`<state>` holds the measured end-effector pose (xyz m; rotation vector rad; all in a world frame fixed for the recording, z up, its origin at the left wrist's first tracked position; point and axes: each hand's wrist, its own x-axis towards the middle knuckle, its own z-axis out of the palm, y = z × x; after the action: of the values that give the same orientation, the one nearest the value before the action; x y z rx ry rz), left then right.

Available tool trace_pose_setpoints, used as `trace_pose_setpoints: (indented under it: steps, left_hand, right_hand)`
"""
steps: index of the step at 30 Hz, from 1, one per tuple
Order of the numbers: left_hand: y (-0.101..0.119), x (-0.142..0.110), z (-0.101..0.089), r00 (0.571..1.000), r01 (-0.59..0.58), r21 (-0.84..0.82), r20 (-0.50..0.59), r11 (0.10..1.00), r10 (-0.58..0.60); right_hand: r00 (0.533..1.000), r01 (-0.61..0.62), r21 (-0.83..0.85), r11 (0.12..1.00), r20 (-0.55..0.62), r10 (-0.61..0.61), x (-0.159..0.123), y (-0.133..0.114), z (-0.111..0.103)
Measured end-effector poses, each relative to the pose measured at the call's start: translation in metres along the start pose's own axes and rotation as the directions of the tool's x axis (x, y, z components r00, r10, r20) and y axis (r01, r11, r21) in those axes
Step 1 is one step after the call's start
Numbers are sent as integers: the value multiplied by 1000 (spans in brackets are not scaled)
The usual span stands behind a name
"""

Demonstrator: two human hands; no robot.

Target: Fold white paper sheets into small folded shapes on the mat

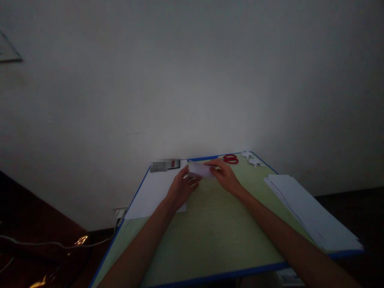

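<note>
A small piece of white paper [200, 170] is held up between my two hands near the far edge of the table. My right hand [223, 174] pinches its right end between thumb and fingers. At its left end my left hand [182, 186] grips the paper by the thumb and forefinger, with the other fingers curled loosely below. Under and beside my left hand lies a large white sheet [150, 196]. Red-handled scissors [231, 159] rest just beyond my right hand, their blades mostly hidden.
A stack of white paper [312, 212] lies along the table's right side. Folded or cut white paper pieces [254, 161] sit at the far right corner. A phone [174, 164] lies at the far left. The pale green table [210, 240] has blue edging and meets a wall [192, 80].
</note>
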<state>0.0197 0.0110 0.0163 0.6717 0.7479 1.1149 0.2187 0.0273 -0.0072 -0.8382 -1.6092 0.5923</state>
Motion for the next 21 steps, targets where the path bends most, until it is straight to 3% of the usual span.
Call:
trace_pose_setpoints:
  steps: [4,8,15,17,21]
  left_hand:
    - [-1,-1,2,997,-75,14,3,997,75]
    - [-8,1,4,988,-154,114,22,981,153]
    - [-18,11,-6,944,-231,404,-126,885,304]
    - [-17,11,-5,937,-262,392,-117,882,330]
    - [-15,6,2,956,-270,208,-59,940,288]
  right_hand:
    - [995,24,-38,999,97,-20,-5,-8,3]
    - [994,-19,-13,1000,109,20,-6,-10,7]
    - [992,-42,-7,999,116,43,-6,-10,7]
    - [994,-40,-13,999,105,41,-6,-9,6]
    - [989,-40,75,996,145,28,-6,-10,6]
